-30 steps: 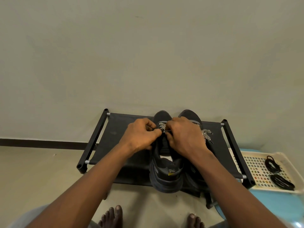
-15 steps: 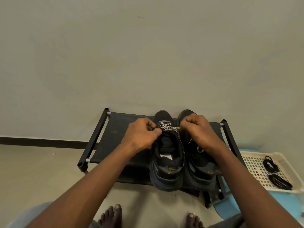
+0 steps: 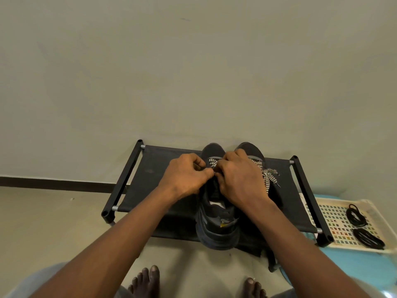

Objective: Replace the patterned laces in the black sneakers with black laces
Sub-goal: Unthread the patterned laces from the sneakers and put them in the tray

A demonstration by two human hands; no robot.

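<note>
While both hands [image 3: 186, 175] [image 3: 240, 179] pinch lace [image 3: 211, 162], tag [image 3: 223, 224] is illegible.

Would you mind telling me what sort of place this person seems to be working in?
Probably a room at home: a low black shoe rack holding sneakers stands against a plain wall, and the person's bare feet rest on the floor.

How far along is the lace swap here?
Done: nothing visible; both sneakers carry patterned laces. In hand: the left hand and right hand pinch the patterned lace on one sneaker, apparently loosening it. Left: both removals, then threading the two black laces coiled in the tray.
</note>
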